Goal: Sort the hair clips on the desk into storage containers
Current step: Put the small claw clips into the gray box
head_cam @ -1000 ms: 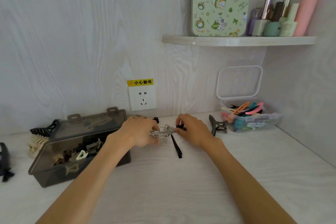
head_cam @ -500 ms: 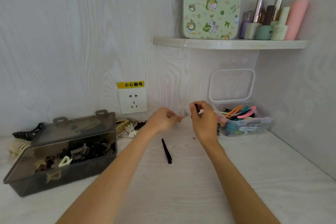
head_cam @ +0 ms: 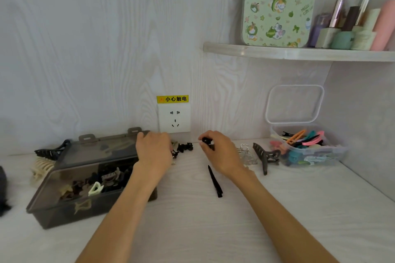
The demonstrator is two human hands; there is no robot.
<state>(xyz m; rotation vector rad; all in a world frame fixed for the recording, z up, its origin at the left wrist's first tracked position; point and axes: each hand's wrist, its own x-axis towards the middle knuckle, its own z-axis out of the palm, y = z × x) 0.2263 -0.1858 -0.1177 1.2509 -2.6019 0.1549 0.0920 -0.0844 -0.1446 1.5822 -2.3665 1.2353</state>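
Note:
My left hand (head_cam: 155, 151) rests knuckles-up at the back of the desk, its fingertips down on a cluster of small black clips (head_cam: 184, 147) beside the smoky grey box (head_cam: 64, 215). Its fingers are hidden, so any hold is unclear. My right hand (head_cam: 222, 153) pinches a small black clip (head_cam: 206, 141) just above the desk. A long black clip (head_cam: 215, 181) lies between my forearms. Clear clips (head_cam: 245, 155) and a dark grey claw clip (head_cam: 266, 157) lie right of my right hand. The clear box (head_cam: 333, 156) holds several colourful clips.
The grey box's lid (head_cam: 100, 149) is tipped back, and the clear box's lid (head_cam: 295, 103) leans on the wall. A black claw clip (head_cam: 53, 151) and a cream one (head_cam: 41, 168) lie left of the grey box. A wall socket (head_cam: 174, 118) and a shelf (head_cam: 299, 53) sit above.
Both hands came down from mid-air to the back of the desk. My left hand moved left to the small black clips and no longer shows the clear clip.

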